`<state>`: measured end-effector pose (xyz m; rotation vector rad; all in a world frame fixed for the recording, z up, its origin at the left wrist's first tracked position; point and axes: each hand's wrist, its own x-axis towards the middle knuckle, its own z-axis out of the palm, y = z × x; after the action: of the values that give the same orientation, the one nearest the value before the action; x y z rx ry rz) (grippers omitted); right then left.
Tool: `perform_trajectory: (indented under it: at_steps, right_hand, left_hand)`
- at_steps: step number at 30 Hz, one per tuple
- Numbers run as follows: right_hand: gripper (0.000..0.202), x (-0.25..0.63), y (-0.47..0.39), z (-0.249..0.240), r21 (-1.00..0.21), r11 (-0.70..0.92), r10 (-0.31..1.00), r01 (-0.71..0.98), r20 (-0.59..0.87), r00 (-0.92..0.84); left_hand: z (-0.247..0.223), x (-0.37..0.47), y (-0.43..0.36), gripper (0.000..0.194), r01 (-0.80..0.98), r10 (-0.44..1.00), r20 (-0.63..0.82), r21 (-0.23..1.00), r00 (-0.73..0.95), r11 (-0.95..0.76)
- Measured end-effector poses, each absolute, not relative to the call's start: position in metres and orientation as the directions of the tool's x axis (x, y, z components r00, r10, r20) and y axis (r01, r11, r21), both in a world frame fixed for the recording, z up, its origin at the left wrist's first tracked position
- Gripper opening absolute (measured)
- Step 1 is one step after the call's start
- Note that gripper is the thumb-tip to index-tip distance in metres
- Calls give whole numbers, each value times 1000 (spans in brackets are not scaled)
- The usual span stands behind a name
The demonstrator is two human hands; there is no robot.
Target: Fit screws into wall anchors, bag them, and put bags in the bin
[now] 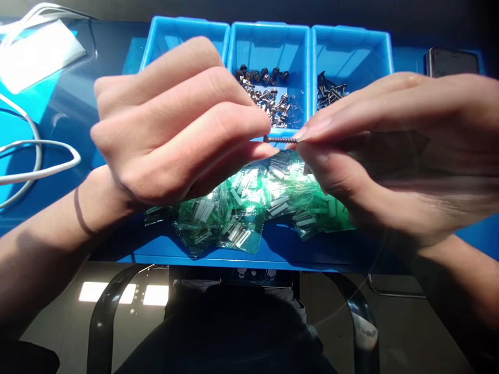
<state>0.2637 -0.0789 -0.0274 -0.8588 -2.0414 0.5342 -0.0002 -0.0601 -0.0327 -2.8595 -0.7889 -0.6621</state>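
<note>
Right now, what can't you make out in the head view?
All head view:
- Left bin: most of its floor, behind the left hand.
- Right bin: lower part, behind the right hand.
- Screw: right end, covered by the right hand's fingers.
- Phone: lower edge, behind the right hand.
- White sheet: any print, lost in glare.

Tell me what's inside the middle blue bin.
The middle blue bin holds silvery hex-head screws, some in shadow, and what looks like clear film. The left hand covers its lower-left part; anything there is hidden.
</note>
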Motion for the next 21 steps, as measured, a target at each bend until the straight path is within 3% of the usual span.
perform_trajectory:
  at_steps: [5, 7, 16, 18, 21]
  right_hand:
    - [18, 265, -76, -26, -609, 684, 727, 400, 528, -439]
    - [17, 267, -77, -27, -598, 688, 724, 411, 527, -445]
    - [13, 269, -79, -29, -592, 693, 718, 412, 514, -469]
    - [22, 270, -76, -29, -576, 734, 672, 358, 541, -506]
    - [30, 273, -75, -29, -568, 754, 645, 330, 549, -531]
  left_hand:
    - [-21, 2, -68, 30, 620, 610, 408, 127, 679, -775]
    - [-21, 3, -69, 31, 614, 608, 398, 128, 687, -779]
    - [-38, -13, -42, 46, 355, 249, 454, -166, 856, -920]
    - [-41, -14, -40, 50, 379, 278, 471, -134, 837, -915]
    - [-46, -11, -38, 56, 490, 438, 510, 36, 740, -871]
